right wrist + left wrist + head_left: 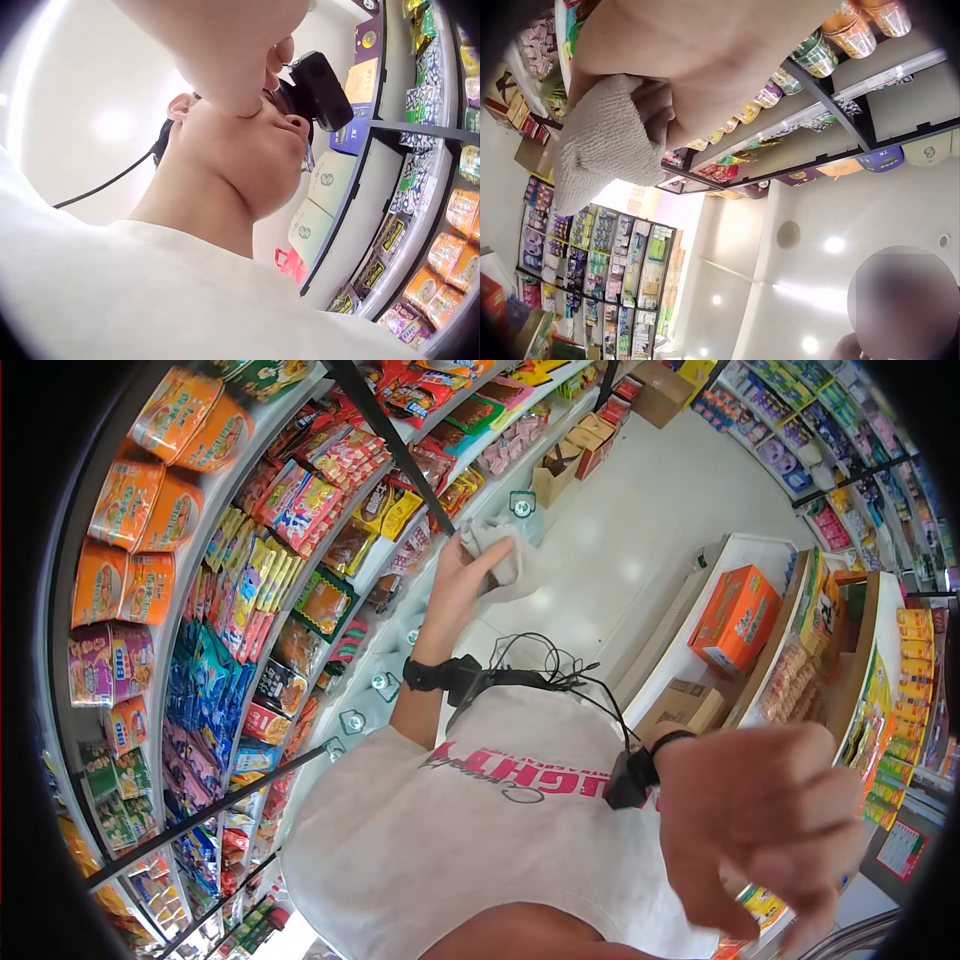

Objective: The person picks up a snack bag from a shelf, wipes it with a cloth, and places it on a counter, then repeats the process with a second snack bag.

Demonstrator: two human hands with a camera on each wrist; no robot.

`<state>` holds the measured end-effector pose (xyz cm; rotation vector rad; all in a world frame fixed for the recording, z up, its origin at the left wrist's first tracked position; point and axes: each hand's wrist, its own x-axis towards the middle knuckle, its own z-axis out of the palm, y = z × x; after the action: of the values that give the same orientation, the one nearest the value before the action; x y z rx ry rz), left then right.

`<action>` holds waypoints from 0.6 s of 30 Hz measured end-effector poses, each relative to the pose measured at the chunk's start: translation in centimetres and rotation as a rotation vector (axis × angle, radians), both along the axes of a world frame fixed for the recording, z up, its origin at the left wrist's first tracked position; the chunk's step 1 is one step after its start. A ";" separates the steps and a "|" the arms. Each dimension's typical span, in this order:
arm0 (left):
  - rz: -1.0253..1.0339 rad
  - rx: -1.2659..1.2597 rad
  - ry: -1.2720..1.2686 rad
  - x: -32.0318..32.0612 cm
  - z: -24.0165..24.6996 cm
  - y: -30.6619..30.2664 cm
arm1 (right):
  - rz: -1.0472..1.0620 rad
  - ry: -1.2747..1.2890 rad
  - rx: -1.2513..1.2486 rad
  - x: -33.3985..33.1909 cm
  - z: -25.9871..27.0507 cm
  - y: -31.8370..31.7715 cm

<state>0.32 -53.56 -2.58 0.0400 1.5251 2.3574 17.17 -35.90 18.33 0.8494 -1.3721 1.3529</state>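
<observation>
In the head view my left hand (458, 588) grips a pale grey towelling cloth (512, 568) beside the snack shelves on the left. The left wrist view shows the looped weave of the cloth (600, 146) bunched against the fingers, part of it hidden by the hand. Close to the head camera, at lower right, is my right hand (760, 800), large and blurred, its fingers loosely bent with nothing seen in them. From the right wrist, that hand (225, 56) is up by the face, with its fingers overlapping the cheek near the black head-worn camera (322, 91).
Shelves at left hold orange noodle packs (130, 505) and several snack bags (300, 505), crossed by a dark metal post (395, 445). To the right stands a low display with an orange carton (735, 618). Opened cardboard boxes (555, 472) sit on the pale floor (640, 490). Cables (545, 655) hang at the chest.
</observation>
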 end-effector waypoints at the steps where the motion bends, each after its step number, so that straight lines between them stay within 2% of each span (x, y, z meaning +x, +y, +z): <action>1: 0.003 -0.017 0.022 0.3 0.5 -0.5 | 0.030 -0.047 -0.008 0.3 -0.7 -0.1; 3: 0.006 -0.034 0.074 1.0 1.4 -0.9 | -0.071 -0.221 0.338 -1.7 -3.3 2.8; 5: 0.014 -0.040 0.133 1.8 2.4 -1.0 | -0.203 -0.471 0.349 -5.0 -7.3 2.5; 6: 0.026 -0.035 0.159 2.5 2.9 -0.7 | -0.128 -0.638 0.355 -6.3 -8.9 2.6; 7: 0.033 -0.035 0.188 3.1 3.5 -0.4 | -0.184 -0.691 0.447 -6.7 -10.6 2.4; 9: 0.008 -0.019 0.224 3.5 4.3 0.6 | -0.113 -0.867 0.463 -7.6 -13.7 2.7; 11: -0.057 0.008 0.199 4.3 4.2 1.7 | 0.169 -1.134 0.306 -7.2 -16.4 3.5; 12: -0.091 0.013 0.197 4.4 4.1 2.3 | 0.209 -1.095 0.246 -7.0 -17.1 4.1; 15: -0.038 0.157 0.035 4.8 3.1 4.3 | 0.491 -1.277 -0.086 -5.6 -18.0 6.5; 18: -0.141 0.010 0.203 6.6 2.1 5.9 | 0.364 -1.278 -0.091 -4.7 -19.6 8.5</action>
<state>6.88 -47.63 -0.45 0.3875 1.5445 2.3065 12.46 -27.38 -1.30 0.0620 -2.0954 2.4083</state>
